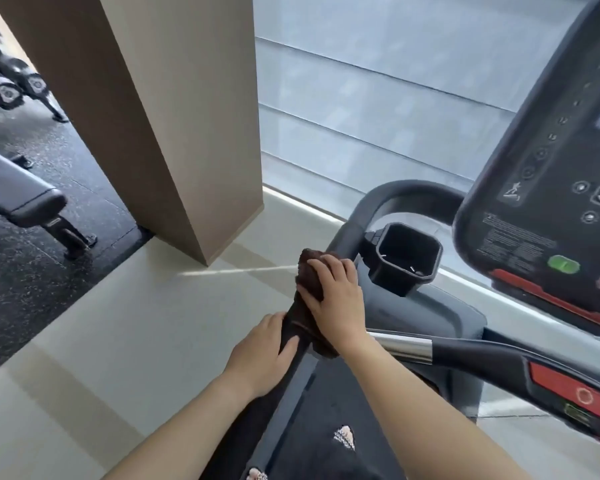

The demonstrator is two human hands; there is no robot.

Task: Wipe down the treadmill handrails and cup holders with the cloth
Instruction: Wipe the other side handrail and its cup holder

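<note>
A dark brown cloth [309, 271] is wrapped over the treadmill's left handrail [371, 206], a dark grey bar that curves up toward the console. My right hand [333, 299] presses the cloth's upper part against the rail, fingers closed over it. Just below, my left hand [260, 351] grips the cloth's lower part around the same rail. A black square cup holder [407, 258] sits right of the rail, close to my right hand. The rail under the cloth is hidden.
The console [548, 188] with its buttons rises at the right. A front crossbar with a chrome section [406, 346] and red stop panel [575, 389] runs lower right. A beige pillar [160, 109] stands left, with a bench [25, 195] and dumbbell rack [7, 84] beyond.
</note>
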